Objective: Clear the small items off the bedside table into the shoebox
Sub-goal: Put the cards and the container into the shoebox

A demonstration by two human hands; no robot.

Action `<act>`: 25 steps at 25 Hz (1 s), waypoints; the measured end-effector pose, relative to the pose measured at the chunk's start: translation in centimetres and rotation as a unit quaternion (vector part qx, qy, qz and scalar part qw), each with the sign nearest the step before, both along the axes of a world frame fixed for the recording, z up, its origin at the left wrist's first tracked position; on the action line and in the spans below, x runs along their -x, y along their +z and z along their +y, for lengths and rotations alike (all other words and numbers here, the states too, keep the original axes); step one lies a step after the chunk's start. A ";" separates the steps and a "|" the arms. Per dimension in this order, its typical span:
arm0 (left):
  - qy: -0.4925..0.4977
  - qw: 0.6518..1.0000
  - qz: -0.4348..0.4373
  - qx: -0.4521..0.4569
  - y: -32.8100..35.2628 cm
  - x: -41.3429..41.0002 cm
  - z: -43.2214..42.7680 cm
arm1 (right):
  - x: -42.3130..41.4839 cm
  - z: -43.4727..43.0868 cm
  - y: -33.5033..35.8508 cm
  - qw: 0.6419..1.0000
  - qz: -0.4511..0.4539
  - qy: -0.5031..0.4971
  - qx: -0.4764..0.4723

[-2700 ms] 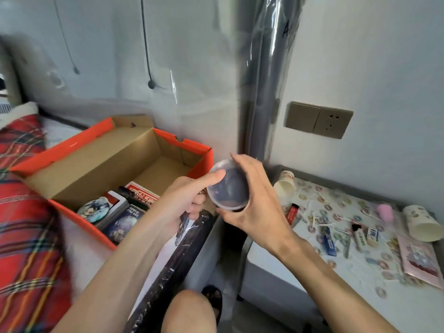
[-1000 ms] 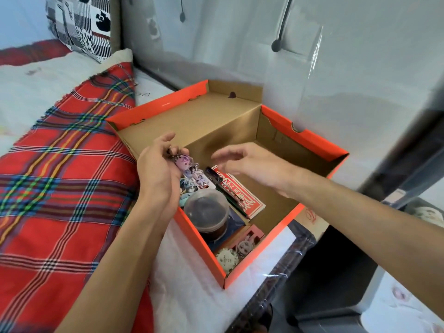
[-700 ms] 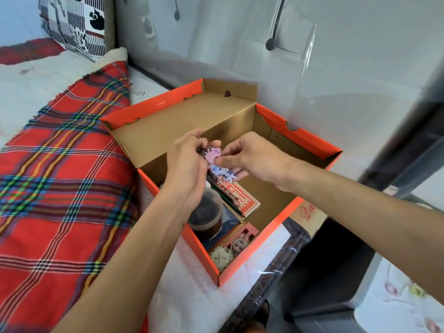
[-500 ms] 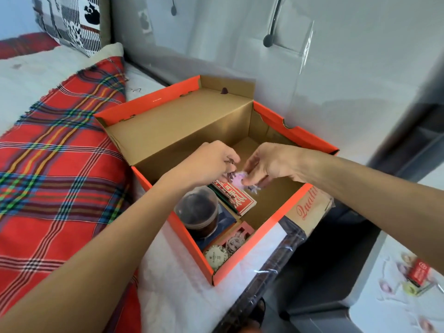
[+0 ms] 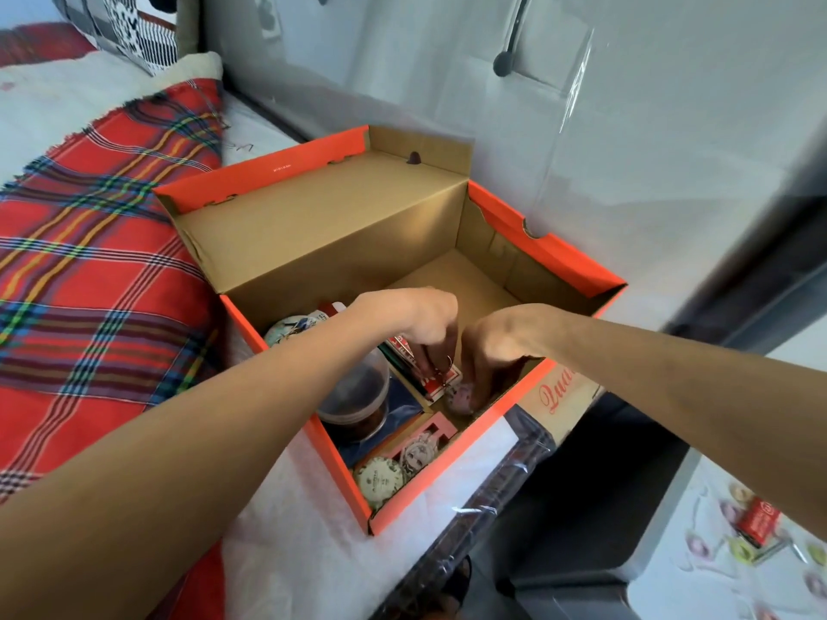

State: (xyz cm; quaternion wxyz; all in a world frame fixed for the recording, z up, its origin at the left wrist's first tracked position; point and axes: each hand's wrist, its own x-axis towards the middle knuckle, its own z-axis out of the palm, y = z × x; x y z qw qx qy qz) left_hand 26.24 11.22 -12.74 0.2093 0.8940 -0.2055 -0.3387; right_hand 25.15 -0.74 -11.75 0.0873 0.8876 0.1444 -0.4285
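Head view: the keychain [image 5: 461, 396] has dropped into the shoebox [image 5: 559, 257], left hand [image 5: 416, 315] pinching its ring, right hand [image 5: 505, 337] its charm. Nearly stowed.

Left hand [image 5: 416, 322], right hand [image 5: 501, 340]: fingers curled.

An orange shoebox [image 5: 550, 252] with a plain brown inside sits beside a red tartan blanket [image 5: 89, 261] crossed by blue, green and yellow lines

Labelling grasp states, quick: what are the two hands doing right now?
Left hand: closed, pinching the keychain by its ring.
Right hand: closed on the same keychain's charm end, low in the shoebox.
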 end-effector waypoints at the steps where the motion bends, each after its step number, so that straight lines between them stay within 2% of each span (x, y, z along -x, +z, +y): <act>1: -0.004 1.000 -0.006 -0.004 -0.3 -0.1 -0.2 | -0.1 -0.1 0.0 1.000 0.005 0.002 0.008; 7: 0.011 0.999 -0.039 -0.002 -1.1 -0.4 -0.9 | -0.2 -0.5 -0.6 0.999 -0.004 0.017 0.033; 10: 0.031 0.999 -0.006 0.023 -0.9 -0.2 -1.0 | -0.7 -1.1 0.0 0.999 -0.016 0.030 0.037; 14: 0.038 0.999 -0.003 0.034 -0.8 -0.2 -1.4 | -0.8 -1.5 0.5 0.996 -0.036 0.057 0.067; 18: 0.008 1.000 -0.028 0.009 -1.0 -0.4 -1.6 | -0.5 -1.3 0.4 0.991 -0.043 0.088 0.086; 20: 0.008 1.000 -0.020 0.016 -1.0 -0.6 -1.5 | -0.3 -1.5 1.0 0.989 -0.081 0.092 0.087; 22: 0.015 0.999 -0.016 0.024 -0.7 -0.6 -1.4 | -0.4 -2.4 1.8 0.987 -0.141 0.063 0.045; 25: 0.028 0.998 -0.039 0.037 0.6 -0.1 -0.9 | 0.6 -4.1 3.2 0.961 -0.256 -0.021 -0.102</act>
